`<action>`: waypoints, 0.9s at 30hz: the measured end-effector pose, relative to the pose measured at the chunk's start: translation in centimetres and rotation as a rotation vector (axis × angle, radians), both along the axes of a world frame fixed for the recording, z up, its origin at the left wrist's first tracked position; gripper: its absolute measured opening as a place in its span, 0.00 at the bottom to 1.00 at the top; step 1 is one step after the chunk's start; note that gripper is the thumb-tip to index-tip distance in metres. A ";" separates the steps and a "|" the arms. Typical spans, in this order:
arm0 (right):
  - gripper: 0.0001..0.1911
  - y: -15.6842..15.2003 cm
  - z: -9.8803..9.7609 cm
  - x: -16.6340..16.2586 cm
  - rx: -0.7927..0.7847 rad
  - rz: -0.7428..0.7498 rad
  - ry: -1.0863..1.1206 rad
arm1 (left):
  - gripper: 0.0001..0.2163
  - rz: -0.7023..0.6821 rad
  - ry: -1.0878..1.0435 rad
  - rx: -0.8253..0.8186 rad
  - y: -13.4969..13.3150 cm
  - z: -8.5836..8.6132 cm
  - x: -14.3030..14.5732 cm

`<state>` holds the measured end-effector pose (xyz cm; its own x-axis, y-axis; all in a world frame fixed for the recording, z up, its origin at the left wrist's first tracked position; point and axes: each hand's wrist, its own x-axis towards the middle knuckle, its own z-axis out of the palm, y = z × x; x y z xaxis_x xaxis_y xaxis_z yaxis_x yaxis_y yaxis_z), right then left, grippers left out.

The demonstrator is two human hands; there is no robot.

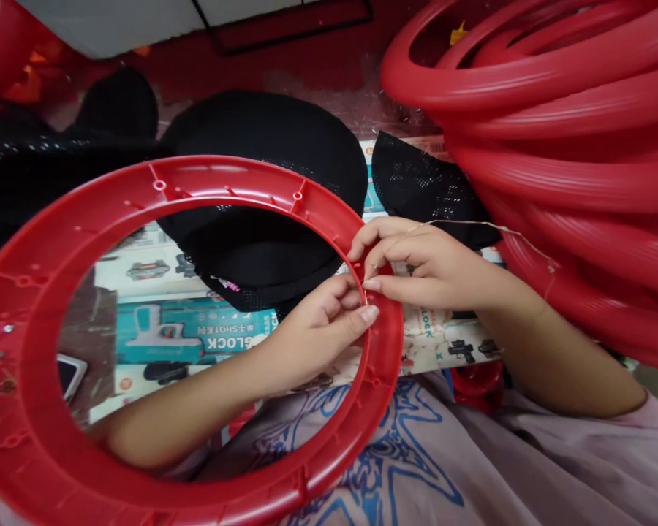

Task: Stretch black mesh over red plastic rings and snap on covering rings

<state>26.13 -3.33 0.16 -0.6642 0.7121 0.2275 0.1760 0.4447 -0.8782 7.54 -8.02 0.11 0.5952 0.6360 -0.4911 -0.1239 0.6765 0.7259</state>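
A large red plastic ring (pixel 49 219) rests on my lap, tilted, filling the left and centre. My left arm passes through its opening, and my left hand (pixel 318 329) is closed, pinching the ring's inner right edge. My right hand (pixel 422 267) comes from the right, fingers pinched together at the same spot on the rim, holding a thin pale thread (pixel 504 230) that runs off to the right. Black mesh netting (pixel 263 256) lies behind the ring, partly seen through its opening.
A tall stack of red rings (pixel 553 109) fills the upper right, close to my right arm. More black mesh pieces (pixel 428 183) lie on printed cardboard (pixel 191 329) with toy pictures. A phone (pixel 69 372) lies at lower left. The floor is red.
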 end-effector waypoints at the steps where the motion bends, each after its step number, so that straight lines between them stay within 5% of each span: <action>1: 0.05 0.0 0.1 0.0 0.001 -0.003 -0.007 | 0.15 -0.003 0.019 0.014 0.0 0.0 0.1; 10: 0.06 -1.0 -0.2 -0.8 0.072 -0.141 -0.087 | 0.15 -0.015 0.359 0.241 -0.3 -0.3 0.9; 14: 0.07 -1.5 0.2 -0.8 0.130 -0.241 -0.116 | 0.20 -0.097 0.321 0.191 -0.1 0.3 0.3; 20: 0.07 -1.4 1.0 -0.6 0.080 -0.141 -0.080 | 0.17 -0.344 0.247 0.037 -0.6 1.1 -0.6; 27: 0.07 -1.2 0.7 -0.4 0.142 -0.107 -0.035 | 0.15 -0.372 0.151 0.054 -0.5 1.8 -0.8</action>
<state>25.72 -4.55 0.86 -0.5959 0.7412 0.3092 0.2579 0.5412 -0.8004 6.70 -8.52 1.96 0.7135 0.4180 -0.5624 0.2326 0.6158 0.7528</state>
